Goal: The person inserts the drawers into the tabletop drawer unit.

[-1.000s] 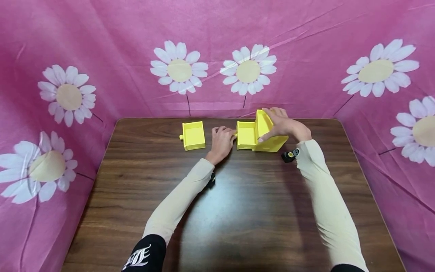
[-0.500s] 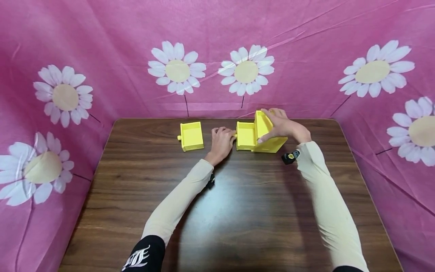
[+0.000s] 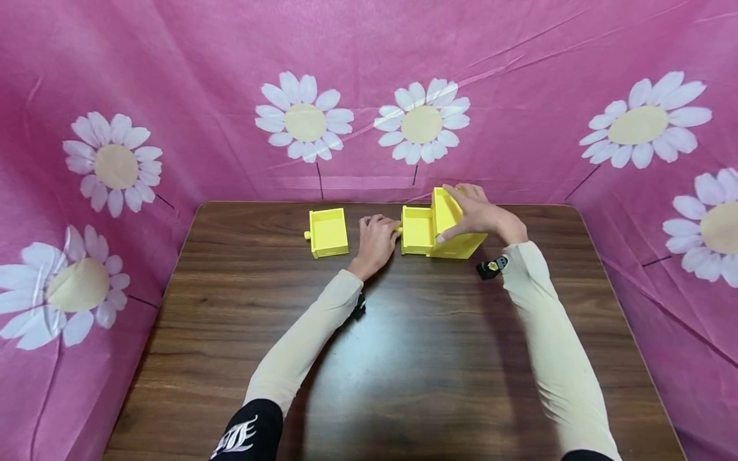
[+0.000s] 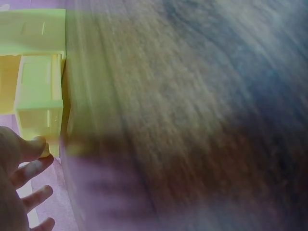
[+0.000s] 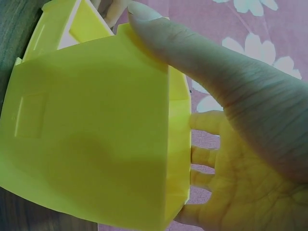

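A yellow toy cabinet stands toward the back of the table, with a drawer sticking out of its left side. My left hand pinches that drawer's small knob between thumb and forefinger, the other fingers spread in the left wrist view. Over the top of the cabinet, my right hand grips the body, thumb on the near side and fingers on the far side. The right wrist view shows the cabinet's broad flat side up close. Left of my left hand lies a second yellow drawer, separate, its knob pointing left.
The wooden table has its back edge just behind the yellow pieces. A pink cloth with white daisies hangs around the back and both sides.
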The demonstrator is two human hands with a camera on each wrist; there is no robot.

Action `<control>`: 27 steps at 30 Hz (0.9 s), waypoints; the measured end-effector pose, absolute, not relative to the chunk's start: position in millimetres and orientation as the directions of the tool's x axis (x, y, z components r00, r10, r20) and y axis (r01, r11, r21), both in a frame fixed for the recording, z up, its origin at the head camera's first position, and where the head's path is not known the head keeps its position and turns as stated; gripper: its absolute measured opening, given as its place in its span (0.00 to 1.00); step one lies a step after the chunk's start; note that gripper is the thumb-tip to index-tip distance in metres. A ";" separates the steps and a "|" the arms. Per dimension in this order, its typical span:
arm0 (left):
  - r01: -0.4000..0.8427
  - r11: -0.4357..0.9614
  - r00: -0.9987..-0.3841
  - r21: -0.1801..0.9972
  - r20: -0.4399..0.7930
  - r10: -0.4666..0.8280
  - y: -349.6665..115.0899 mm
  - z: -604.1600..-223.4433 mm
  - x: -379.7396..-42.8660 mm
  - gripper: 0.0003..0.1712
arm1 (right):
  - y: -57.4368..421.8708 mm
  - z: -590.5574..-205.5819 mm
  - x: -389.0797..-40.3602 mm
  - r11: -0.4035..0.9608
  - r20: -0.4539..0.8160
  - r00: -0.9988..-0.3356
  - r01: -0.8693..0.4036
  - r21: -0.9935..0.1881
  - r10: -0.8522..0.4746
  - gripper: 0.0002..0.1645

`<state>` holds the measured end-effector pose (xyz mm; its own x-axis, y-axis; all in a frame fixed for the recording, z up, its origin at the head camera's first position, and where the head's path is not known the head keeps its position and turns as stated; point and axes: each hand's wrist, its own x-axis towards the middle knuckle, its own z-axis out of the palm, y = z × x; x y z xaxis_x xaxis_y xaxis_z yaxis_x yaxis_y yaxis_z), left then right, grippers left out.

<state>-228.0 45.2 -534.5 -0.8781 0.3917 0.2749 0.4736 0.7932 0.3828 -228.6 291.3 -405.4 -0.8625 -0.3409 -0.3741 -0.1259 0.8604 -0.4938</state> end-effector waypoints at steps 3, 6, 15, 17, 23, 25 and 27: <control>0.475 0.787 -0.878 0.393 0.268 0.396 45.7 -535.4 -228.0 0.14 | 291.5 -405.8 -228.7 0.863 -0.372 -0.861 -0.135 -0.487 -0.346 0.78; 0.475 0.783 -0.879 0.401 0.268 0.395 46.0 -536.1 -228.3 0.14 | 292.2 -406.8 -229.7 0.862 -0.372 -0.861 -0.135 -0.488 -0.345 0.79; 0.486 0.777 -0.872 0.399 0.279 0.401 47.1 -535.1 -230.3 0.13 | 291.1 -402.9 -229.3 0.865 -0.380 -0.862 -0.121 -0.487 -0.335 0.80; 0.485 0.777 -0.873 0.402 0.277 0.402 47.2 -534.8 -230.6 0.13 | 290.6 -402.6 -229.3 0.865 -0.381 -0.861 -0.122 -0.487 -0.336 0.80; 0.483 0.779 -0.874 0.400 0.270 0.404 46.4 -535.2 -231.3 0.13 | 288.8 -403.5 -230.5 0.862 -0.384 -0.861 -0.113 -0.494 -0.333 0.80; 0.485 0.778 -0.873 0.400 0.267 0.407 46.4 -535.8 -231.7 0.13 | 288.4 -404.1 -230.3 0.859 -0.376 -0.862 -0.120 -0.498 -0.339 0.80; 0.484 0.775 -0.874 0.406 0.258 0.411 46.7 -536.1 -231.7 0.14 | 288.5 -404.8 -229.7 0.858 -0.368 -0.864 -0.129 -0.497 -0.343 0.79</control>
<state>-231.7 46.7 -536.1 -0.8744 0.4113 0.2576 0.4842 0.7753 0.4056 -229.7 288.5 -404.8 -0.8642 -0.3432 -0.3680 -0.1292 0.8581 -0.4969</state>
